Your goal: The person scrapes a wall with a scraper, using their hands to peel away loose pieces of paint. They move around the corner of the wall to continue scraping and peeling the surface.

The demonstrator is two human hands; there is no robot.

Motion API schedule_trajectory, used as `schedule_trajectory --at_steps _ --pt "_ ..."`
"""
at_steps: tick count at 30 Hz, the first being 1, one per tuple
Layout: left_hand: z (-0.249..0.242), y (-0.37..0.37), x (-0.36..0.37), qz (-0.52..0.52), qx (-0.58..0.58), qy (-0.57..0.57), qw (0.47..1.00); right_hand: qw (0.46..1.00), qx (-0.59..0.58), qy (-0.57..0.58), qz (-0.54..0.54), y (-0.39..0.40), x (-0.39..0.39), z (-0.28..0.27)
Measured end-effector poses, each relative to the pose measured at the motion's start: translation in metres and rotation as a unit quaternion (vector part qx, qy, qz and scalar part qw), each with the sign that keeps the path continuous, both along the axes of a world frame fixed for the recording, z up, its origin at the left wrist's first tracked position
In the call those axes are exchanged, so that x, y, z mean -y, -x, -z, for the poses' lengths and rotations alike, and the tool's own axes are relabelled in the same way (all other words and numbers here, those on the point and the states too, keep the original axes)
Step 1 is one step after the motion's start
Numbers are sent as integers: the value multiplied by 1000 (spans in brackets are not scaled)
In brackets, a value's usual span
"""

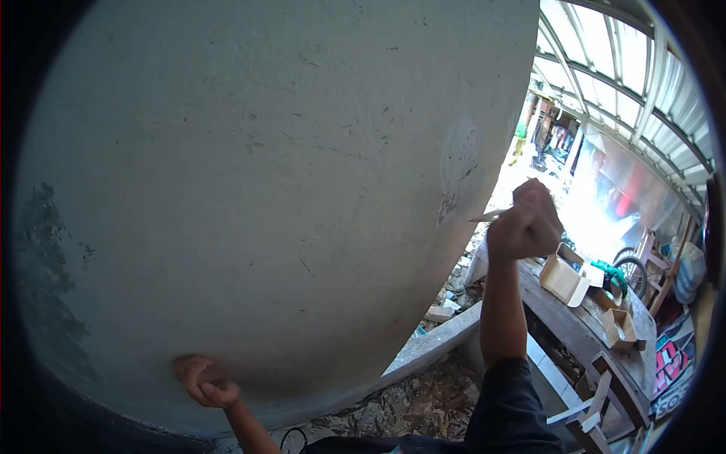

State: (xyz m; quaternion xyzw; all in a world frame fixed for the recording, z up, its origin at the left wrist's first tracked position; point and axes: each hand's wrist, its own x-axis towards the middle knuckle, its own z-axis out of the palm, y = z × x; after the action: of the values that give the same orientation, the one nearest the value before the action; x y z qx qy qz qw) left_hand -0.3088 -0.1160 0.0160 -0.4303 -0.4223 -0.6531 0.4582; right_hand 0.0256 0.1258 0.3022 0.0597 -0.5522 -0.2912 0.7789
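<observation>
Watching from afar through the head camera, I have a broad, pale wall [242, 189] filling most of the view, its face scuffed with short dark scratches. A dark, flaking patch [49, 265] spreads down its left side, and a lighter smear [460, 151] sits near its right edge. My right hand [527, 223] is raised beside that edge, fingers folded tightly around a thin, pale tool [484, 218] that points toward the wall; I cannot tell whether its tip touches. My left hand [204, 380] is low against the wall's lower left, fingers loosely curled; I cannot tell whether it grips anything or makes contact. Below, flaky debris [408, 408] litters the ground beside a pale ledge [439, 340], with rubble [439, 312] beyond. At right, a worn worktop [560, 318] carries a carton [563, 278], a smaller box [620, 329] and a green cloth [611, 276] near a wheel [643, 276]. A sign [671, 367] with pink lettering leans at the far right, below a pale bag [690, 268]. Overhead, a ribbed roof [631, 49] on metal bars arches above a glaringly bright opening.
</observation>
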Motion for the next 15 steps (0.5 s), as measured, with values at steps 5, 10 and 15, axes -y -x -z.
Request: schedule_trajectory --at_steps 5,10,15 --pt "-7 -8 -5 -17 33 -18 999 999 -29 0 -26 3 11 -4" --pt "-5 -7 -4 -12 34 -15 999 1000 -19 -11 -19 9 0 8" --pt "-5 -5 -2 -31 29 -4 999 995 -55 -71 -33 1 -15 10"
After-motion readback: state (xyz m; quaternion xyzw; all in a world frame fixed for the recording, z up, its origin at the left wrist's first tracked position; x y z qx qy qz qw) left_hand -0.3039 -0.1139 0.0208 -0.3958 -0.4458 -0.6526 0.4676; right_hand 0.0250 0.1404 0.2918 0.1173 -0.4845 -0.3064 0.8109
